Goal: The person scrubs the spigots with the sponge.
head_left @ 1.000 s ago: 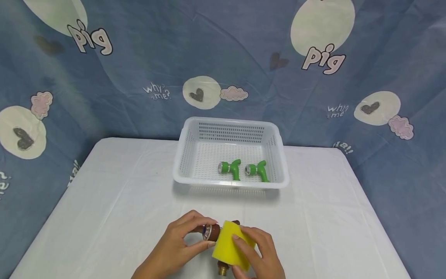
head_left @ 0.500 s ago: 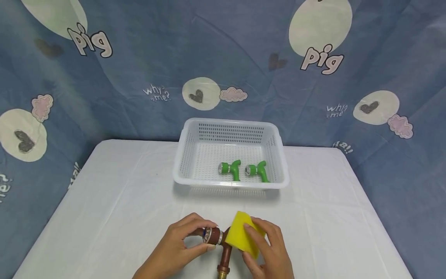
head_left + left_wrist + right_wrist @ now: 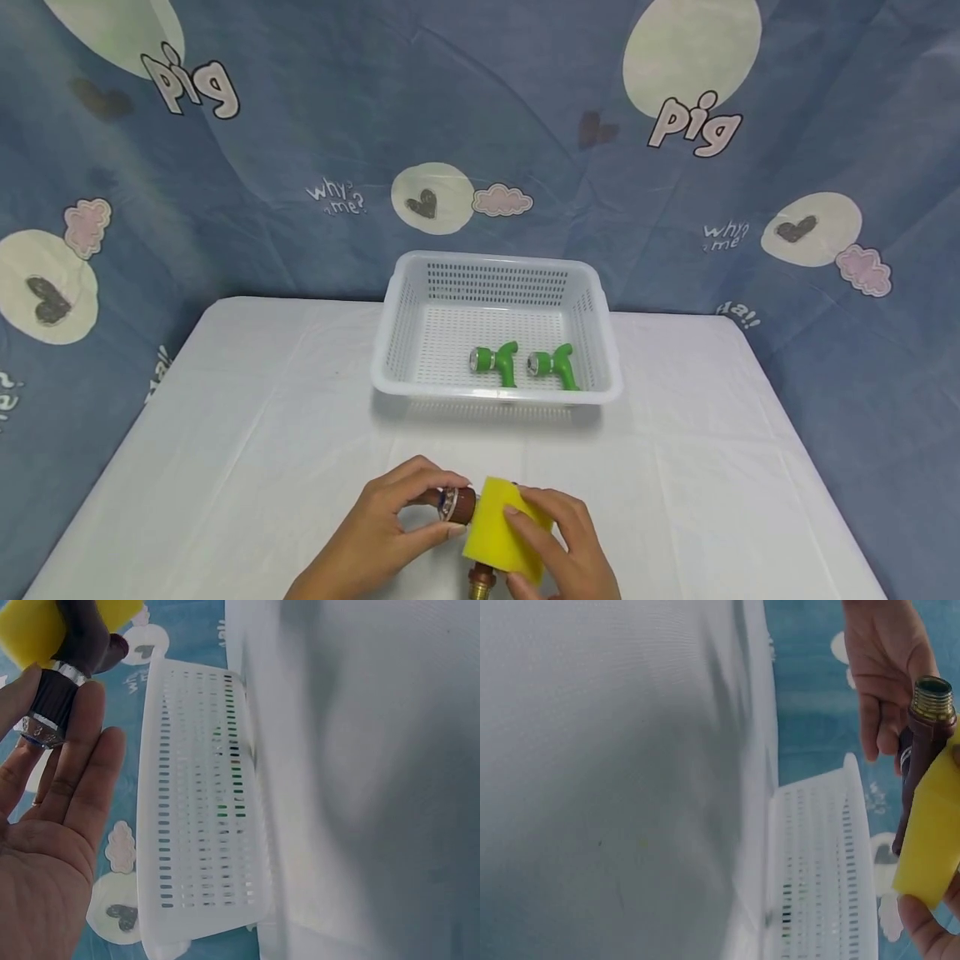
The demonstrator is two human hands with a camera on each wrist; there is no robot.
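My left hand [image 3: 378, 525] pinches a brown tap [image 3: 462, 505] by its ribbed knob, between thumb and fingers. In my right hand [image 3: 570, 546] is a yellow sponge [image 3: 498, 529], which covers most of the tap's body. The tap's brass threaded end [image 3: 933, 697] sticks out beyond the sponge, towards me in the head view. From the left wrist view, the silver ring by the dark knob [image 3: 54, 699] shows close to my fingertips. The part of the tap under the sponge is hidden in the head view.
Behind my hands, a white perforated basket [image 3: 495, 398] stands on the white-covered table [image 3: 247, 467]. Two green taps [image 3: 496, 362] lie in its right half. A blue printed curtain [image 3: 300, 100] hangs behind the table and at both sides.
The sponge in my right hand moved up and right, baring the tap's body, then came back down and left over it. My left hand stays nearly still on the knob.
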